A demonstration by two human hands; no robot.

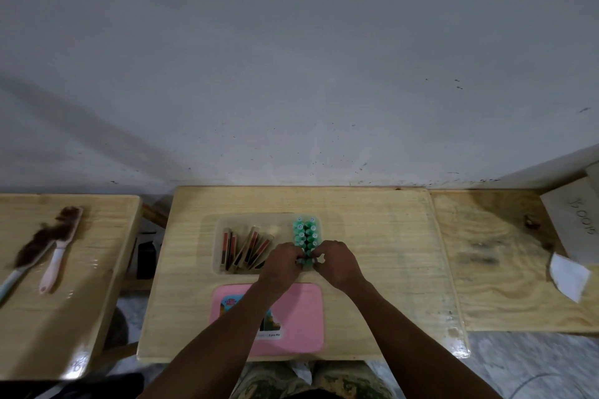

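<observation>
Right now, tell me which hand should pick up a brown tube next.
Probably left: the left hand sits beside the brown tubes; the right hand is beyond the green-capped tubes.

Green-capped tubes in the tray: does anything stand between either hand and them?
Nothing visible does. The left hand and right hand pinch the near end of the green-capped tubes in the clear tray. The brown sticks lie to the left of them; the pink lid lies nearer, under the forearms.

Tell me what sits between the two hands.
Head view: the near end of the green-capped tubes lies between left hand and right hand; both pinch it.
</observation>
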